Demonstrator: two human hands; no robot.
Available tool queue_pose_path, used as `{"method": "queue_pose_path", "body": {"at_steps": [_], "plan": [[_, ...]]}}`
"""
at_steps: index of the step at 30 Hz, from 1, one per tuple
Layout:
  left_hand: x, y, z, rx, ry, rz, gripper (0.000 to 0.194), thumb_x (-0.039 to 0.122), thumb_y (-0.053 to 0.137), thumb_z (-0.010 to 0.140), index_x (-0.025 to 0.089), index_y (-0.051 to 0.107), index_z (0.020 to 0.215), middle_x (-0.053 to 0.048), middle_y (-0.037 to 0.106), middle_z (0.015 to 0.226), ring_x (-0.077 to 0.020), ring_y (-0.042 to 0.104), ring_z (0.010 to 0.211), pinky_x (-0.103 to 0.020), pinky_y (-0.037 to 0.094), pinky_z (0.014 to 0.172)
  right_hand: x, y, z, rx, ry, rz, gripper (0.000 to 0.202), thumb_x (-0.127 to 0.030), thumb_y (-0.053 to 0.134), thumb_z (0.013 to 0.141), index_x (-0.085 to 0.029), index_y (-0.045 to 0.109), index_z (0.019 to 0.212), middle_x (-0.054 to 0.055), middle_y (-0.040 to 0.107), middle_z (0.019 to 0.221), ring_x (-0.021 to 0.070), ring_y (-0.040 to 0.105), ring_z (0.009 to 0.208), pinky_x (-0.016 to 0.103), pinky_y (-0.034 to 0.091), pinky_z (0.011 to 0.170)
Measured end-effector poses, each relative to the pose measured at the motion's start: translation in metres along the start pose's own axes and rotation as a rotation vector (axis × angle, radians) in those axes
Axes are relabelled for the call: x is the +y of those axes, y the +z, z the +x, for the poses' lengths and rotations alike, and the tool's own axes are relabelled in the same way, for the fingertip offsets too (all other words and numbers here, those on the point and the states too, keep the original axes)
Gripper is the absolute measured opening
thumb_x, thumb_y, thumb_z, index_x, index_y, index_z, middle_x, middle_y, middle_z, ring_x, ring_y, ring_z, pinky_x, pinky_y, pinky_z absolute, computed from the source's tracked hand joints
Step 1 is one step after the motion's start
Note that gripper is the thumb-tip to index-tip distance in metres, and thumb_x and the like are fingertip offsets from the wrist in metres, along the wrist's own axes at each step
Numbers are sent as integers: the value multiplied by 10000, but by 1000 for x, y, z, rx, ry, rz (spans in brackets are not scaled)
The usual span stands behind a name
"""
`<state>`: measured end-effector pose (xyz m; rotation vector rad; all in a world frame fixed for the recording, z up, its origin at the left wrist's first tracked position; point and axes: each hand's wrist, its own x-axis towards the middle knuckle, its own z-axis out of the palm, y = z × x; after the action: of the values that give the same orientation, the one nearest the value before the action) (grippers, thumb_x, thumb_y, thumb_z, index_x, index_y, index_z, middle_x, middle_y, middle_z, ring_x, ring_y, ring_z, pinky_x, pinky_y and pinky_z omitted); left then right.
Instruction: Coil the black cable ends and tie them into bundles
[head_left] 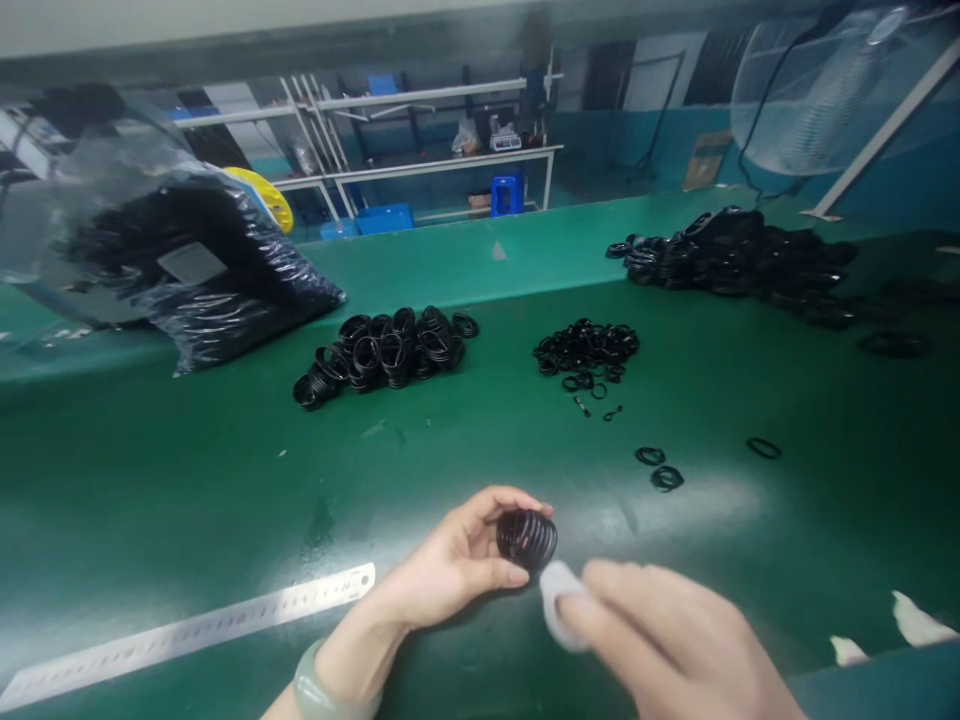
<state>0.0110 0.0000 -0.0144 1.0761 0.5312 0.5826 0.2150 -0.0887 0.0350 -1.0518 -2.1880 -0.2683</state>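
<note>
A coil-like stack of black rings (527, 538) sits between the thumb and curled fingers of my left hand (469, 550), low over the green table. A pale green bangle circles my left wrist. Just right of the stack, my right hand (660, 630) is closed round a light grey ring-shaped item (561, 605); motion blurs both, and its exact kind is unclear. The grey item is close to the lower right side of the black rings. Whether the two touch cannot be made out.
A steel ruler (195, 632) lies at the left front. Behind are piles of black rings (390, 348), smaller black pieces (587, 348), and a large black heap (735, 255). A plastic bag (202, 260) stands back left. Loose rings (666, 478) lie right of centre.
</note>
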Motion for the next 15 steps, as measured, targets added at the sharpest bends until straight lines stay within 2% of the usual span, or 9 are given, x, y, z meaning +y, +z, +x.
{"method": "queue_pose_path", "body": {"at_steps": [2, 3, 6, 9, 11, 13, 15], "plan": [[2, 2, 0, 11, -17, -13, 450, 107, 791, 734, 237, 618, 1128, -61, 632, 1240, -202, 586, 1145, -345, 441, 979, 8, 7, -2, 114, 112, -33, 311, -23, 394, 938, -132, 676, 1010, 96, 727, 879, 149, 672, 686, 242, 518, 607], [3, 3, 0, 13, -28, -16, 452, 106, 793, 734, 237, 618, 1129, -52, 636, 1210, -186, 596, 1111, -322, 454, 951, 12, 11, -2, 131, 150, -43, 330, 0, 388, 925, -130, 678, 1015, 101, 724, 888, 150, 674, 694, 237, 520, 609], [4, 5, 0, 9, -46, -36, 503, 107, 815, 710, 243, 610, 1149, -26, 627, 1140, -141, 612, 1014, -261, 476, 871, 14, 17, -3, 81, 152, 7, 348, 7, 386, 912, -138, 678, 1032, 96, 718, 904, 148, 667, 677, 231, 519, 584], [4, 6, -1, 11, -77, -72, 552, 105, 826, 699, 249, 590, 1177, -38, 593, 1173, -147, 641, 1002, -258, 497, 853, 10, 17, -8, 23, 197, 263, 329, -18, 401, 918, -155, 649, 1086, 81, 695, 912, 133, 665, 683, 204, 532, 587], [3, 6, -1, -5, -120, -90, 598, 123, 814, 721, 278, 555, 1236, -56, 555, 1227, -188, 683, 999, -285, 523, 837, 9, 16, -14, 67, 365, 391, 298, -47, 431, 933, -168, 639, 1109, 85, 676, 965, 139, 682, 753, 193, 554, 638], [3, 6, -2, -15, -154, -93, 679, 136, 806, 735, 323, 503, 1314, -70, 509, 1275, -233, 712, 995, -298, 543, 816, 11, 17, -20, 130, 546, 416, 259, -107, 466, 957, -185, 652, 1120, 95, 662, 1034, 164, 694, 849, 196, 568, 685], [3, 6, -2, -14, -165, -82, 742, 134, 804, 739, 343, 467, 1365, -81, 490, 1296, -256, 716, 1013, -284, 549, 811, 12, 21, -24, 112, 638, 435, 245, -161, 488, 972, -198, 665, 1138, 95, 656, 1059, 176, 693, 880, 198, 574, 689]]}}
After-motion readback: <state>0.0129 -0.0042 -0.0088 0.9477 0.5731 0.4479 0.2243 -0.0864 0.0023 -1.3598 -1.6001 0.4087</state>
